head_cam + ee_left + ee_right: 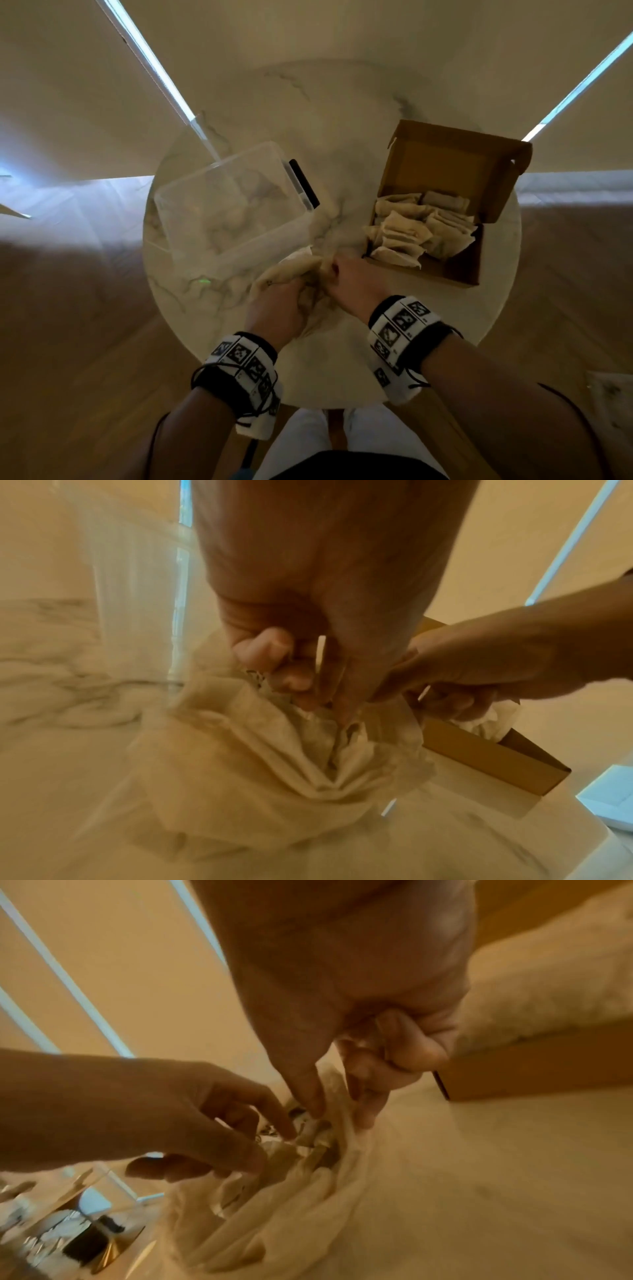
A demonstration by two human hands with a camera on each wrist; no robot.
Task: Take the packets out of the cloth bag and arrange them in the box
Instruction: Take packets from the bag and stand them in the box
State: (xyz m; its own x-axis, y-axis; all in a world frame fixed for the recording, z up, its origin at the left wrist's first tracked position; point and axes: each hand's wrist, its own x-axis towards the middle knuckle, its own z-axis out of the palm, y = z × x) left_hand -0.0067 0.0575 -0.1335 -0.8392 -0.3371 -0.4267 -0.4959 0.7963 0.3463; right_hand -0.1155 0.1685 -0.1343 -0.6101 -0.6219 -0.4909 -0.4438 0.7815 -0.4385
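A beige cloth bag (291, 272) lies crumpled at the middle of the round marble table (342, 377). My left hand (281, 308) grips the left side of the bag's rim with curled fingers (291, 680). On the right side of the mouth, my right hand (352, 284) pinches the rim between thumb and forefinger (368, 1112). The mouth of the bag (260, 750) is pulled apart, and pale crumpled packets (356, 750) show inside. An open cardboard box (428, 272) stands to the right, its lid up, with several beige packets (418, 226) lying in it.
A clear plastic container (226, 205) stands left of the bag, close to my left hand. A black flat object (305, 185) leans at its right end. The table's near edge is just below my wrists; wooden floor lies all around.
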